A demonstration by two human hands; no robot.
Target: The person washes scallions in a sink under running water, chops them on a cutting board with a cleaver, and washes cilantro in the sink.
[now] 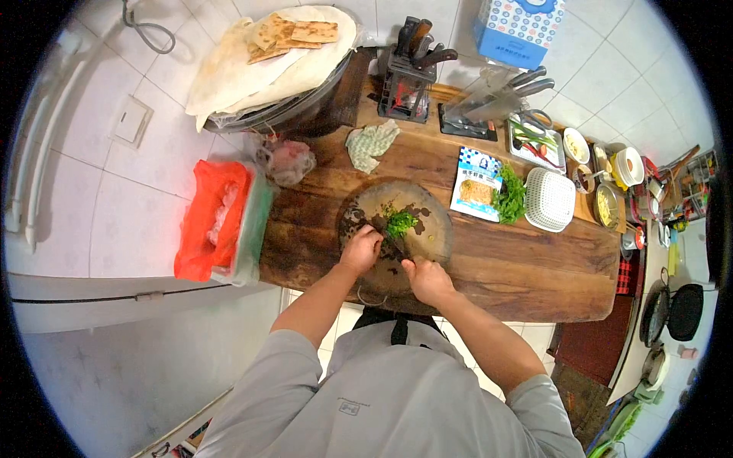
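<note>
Chopped green herbs lie in a small heap on a round wooden chopping board, with loose dark bits scattered around them. My right hand is closed around the handle of a knife, whose dark blade points up and left towards the herbs. Much of the blade blends into the board, and the handle is hidden in the fist. Just left of the herbs, my left hand rests low over the board with its fingers curled together. What those fingers pinch, if anything, is hidden.
Behind the board lie a crumpled cloth, a blue-and-white food packet, leafy greens and a white basket. Knife holders stand at the wall. A bin with a red bag is left, a large flatbread-covered container back left.
</note>
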